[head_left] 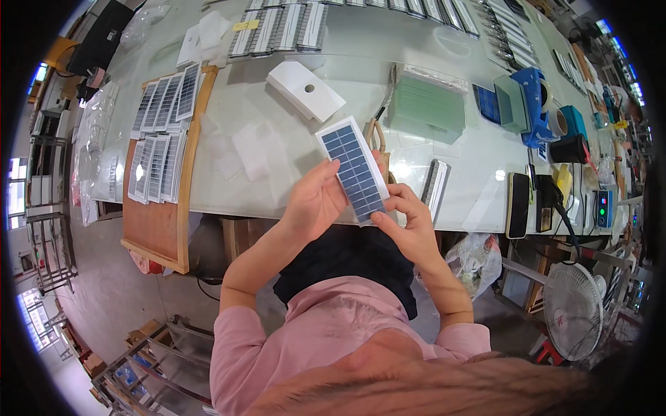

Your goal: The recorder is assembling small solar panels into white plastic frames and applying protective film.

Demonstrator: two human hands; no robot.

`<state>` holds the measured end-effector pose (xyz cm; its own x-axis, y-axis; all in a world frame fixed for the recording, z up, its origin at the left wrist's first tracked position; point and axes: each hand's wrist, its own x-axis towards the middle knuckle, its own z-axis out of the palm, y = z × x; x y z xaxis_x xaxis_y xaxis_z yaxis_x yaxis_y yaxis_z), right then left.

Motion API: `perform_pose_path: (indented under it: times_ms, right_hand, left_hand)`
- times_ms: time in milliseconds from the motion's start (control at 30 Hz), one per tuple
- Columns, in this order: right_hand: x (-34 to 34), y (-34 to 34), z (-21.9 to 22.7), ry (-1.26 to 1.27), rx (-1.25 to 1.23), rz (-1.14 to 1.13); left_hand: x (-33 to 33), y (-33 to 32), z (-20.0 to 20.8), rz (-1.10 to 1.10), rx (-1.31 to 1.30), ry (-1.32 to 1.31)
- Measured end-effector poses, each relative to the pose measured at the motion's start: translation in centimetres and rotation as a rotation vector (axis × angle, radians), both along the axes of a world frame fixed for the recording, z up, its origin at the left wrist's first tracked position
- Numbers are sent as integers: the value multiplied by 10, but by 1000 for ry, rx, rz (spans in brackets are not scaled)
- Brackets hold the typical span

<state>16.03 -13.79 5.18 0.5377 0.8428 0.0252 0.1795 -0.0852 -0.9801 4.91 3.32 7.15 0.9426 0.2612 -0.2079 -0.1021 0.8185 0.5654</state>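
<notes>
Both my hands hold a small solar panel (pixel 355 170) with dark blue cells and a white border, tilted above the table's near edge. My left hand (pixel 316 200) grips its left edge, thumb on the face. Toward the lower right corner, my right hand (pixel 408 216) pinches it with the thumb in front and fingers behind. Just beyond the panel lies a white block (pixel 305 90) with a round hole. A tan-handled tool (pixel 375 132) is partly hidden behind the panel. To the right of it sits a stack of greenish clear plates (pixel 426 107).
A wooden tray (pixel 184 208) with several stacked panels overhangs the table's left edge. On the right are a blue tape dispenser (pixel 533 104), a phone (pixel 517 206) and cables. Rows of panel strips (pixel 277 28) line the far side. A fan (pixel 572 312) stands at lower right.
</notes>
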Motion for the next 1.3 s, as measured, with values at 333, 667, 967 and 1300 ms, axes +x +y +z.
perform_pose_path:
  times_ms: [333, 667, 967, 1300]
  right_hand:
    - [-6, -3, -2, 84, 34, -17]
    - [-9, -3, -4, 105, 26, -68]
    - [-8, -5, -2, 104, 44, -74]
    - [-6, -4, -2, 82, 46, -65]
  left_hand:
    - [3, -12, 0, 50, 44, -142]
    - [4, -16, -5, 54, -31, -119]
    - [6, -18, -4, 70, -29, -93]
    - [7, -19, -2, 48, -32, -105]
